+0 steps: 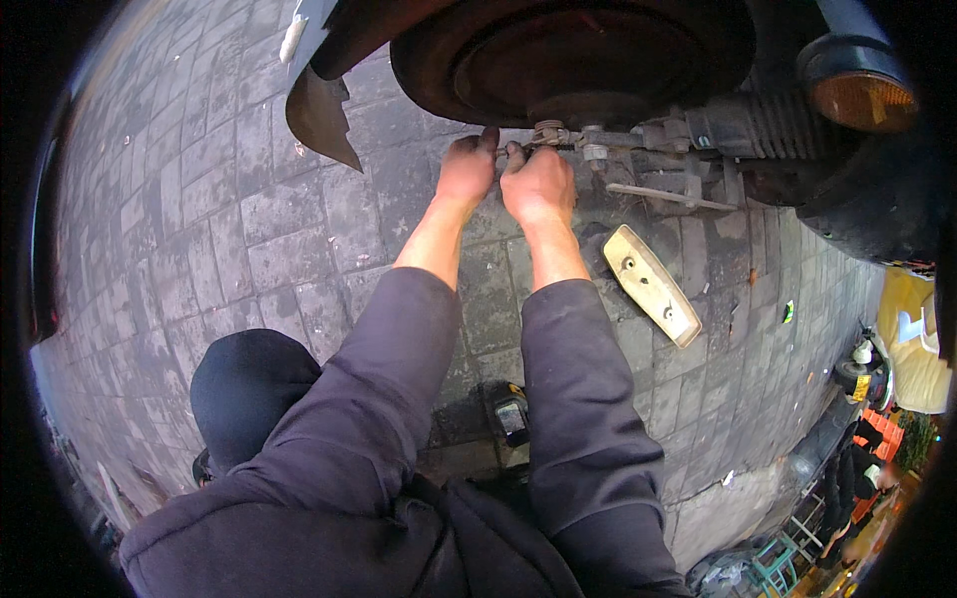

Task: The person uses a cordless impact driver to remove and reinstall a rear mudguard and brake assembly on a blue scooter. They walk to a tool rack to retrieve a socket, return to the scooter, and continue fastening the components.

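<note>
Both my forearms reach forward from dark sleeves toward the underside of a vehicle. My left hand (467,167), blackened with grease, touches a small nut or fitting just under a rusty round brake drum (568,55). My right hand (538,182) closes its fingers around the end of a thin metal rod and bolt assembly (588,140) running right to a ribbed rubber boot (768,125). What the fingertips pinch is too small to make out.
A cream metal plate with holes (653,284) lies on the grey paving bricks (199,219). A small dark tool or device (510,414) sits between my arms. A mud flap (321,115) hangs at the upper left, an orange lamp (862,100) at the upper right.
</note>
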A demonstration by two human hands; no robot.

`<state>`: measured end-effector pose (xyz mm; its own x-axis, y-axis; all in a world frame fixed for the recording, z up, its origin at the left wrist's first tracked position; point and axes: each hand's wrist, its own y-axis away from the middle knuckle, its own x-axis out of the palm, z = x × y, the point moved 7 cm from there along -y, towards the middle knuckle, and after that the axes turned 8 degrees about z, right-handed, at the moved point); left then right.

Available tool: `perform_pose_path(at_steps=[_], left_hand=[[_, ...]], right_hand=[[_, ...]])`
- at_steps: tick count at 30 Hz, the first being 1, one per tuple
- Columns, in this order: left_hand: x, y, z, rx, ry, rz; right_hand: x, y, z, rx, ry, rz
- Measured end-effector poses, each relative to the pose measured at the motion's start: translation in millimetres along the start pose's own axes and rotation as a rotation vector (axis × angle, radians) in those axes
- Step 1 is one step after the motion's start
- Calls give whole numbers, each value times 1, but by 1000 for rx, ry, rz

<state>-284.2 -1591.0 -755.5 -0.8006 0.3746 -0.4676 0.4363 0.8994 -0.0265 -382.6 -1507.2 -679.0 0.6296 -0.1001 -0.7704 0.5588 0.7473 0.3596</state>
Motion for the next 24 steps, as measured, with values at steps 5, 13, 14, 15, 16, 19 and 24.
perform_pose_path(at_steps=[5, 13, 14, 15, 16, 19, 24], left_hand=[[14, 9, 22, -414, 409, 203], [-7, 9, -19, -224, 217, 151], [-4, 10, -14, -307, 336, 184], [4, 20, -4, -451, 573, 253], [17, 32, 5, -633, 809, 342], [16, 32, 15, -570, 677, 302], [-1, 0, -9, -39, -15, -32]], right_hand=[[1, -2, -1, -4, 24, -16], [1, -5, -4, -34, 28, -15], [0, -5, -3, -38, 24, -29], [0, -5, -4, -28, 21, -25], [0, -4, -4, -25, 22, -20], [1, -3, -5, 0, 24, 23], [-1, -4, -2, -13, 48, 20]])
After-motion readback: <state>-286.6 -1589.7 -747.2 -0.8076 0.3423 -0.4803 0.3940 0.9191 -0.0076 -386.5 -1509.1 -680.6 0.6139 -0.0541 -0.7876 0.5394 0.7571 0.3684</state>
